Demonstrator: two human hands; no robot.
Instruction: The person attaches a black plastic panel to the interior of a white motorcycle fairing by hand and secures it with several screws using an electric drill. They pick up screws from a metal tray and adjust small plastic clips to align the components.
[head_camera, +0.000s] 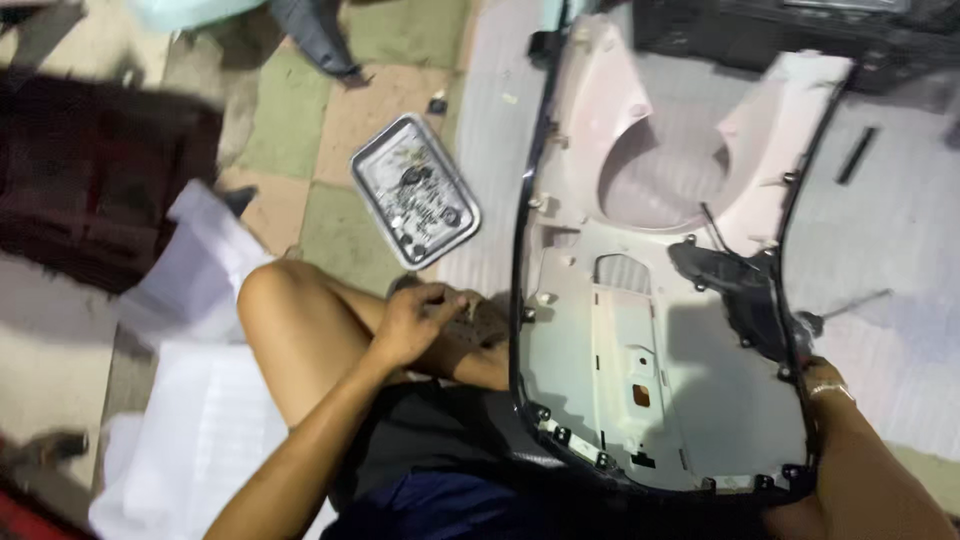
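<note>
Resting across the person's lap and out over the grey ribbed mat on the floor, the large pale pink-and-white moulded plastic body panel lies with its inner side up. Its near end sits against the dark shorts at the bottom of the view; its far end reaches a black crate at the top edge. A black trim strip runs round its rim, with clips showing along the near edge. The inside shows a round well, a rectangular cut-out and a dark black fitting that seems still mounted near the right rim, so stripping looks partly done, as far as I can judge.

Next in size, crumpled white sheets lie on the floor at the left. Beyond the knee, a small rectangular metal tray sits on the tiled floor near the mat's left edge, holding a few dark screws and small parts, which suggests fasteners already taken out.

Smallest, the left hand is curled beside the panel's left rim over the knee; whether it pinches anything I cannot tell. The right hand, wearing a bangle, grips the panel's near right rim.
</note>
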